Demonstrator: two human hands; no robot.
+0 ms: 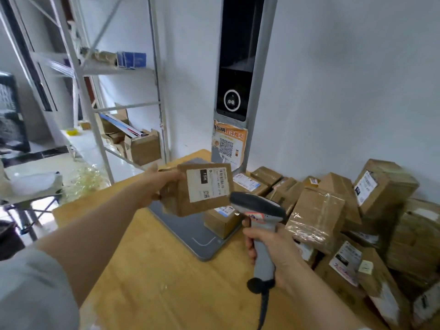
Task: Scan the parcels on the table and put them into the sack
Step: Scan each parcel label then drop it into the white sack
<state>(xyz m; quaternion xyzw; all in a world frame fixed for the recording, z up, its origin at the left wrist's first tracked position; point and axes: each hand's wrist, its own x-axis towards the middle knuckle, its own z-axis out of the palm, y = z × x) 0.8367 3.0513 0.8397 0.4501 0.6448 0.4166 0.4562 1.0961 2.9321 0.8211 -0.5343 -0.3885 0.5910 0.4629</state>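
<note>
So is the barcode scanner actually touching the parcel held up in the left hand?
Cannot tell. The head view shows the barcode scanner with its nose right at the lower right corner of the parcel, but no clear contact or gap.

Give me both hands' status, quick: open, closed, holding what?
Left hand: closed on a small cardboard parcel, label facing the camera.
Right hand: closed on the grey barcode scanner, aimed toward that parcel.

Head-worn view, close above table (pixel 166 282)
</note>
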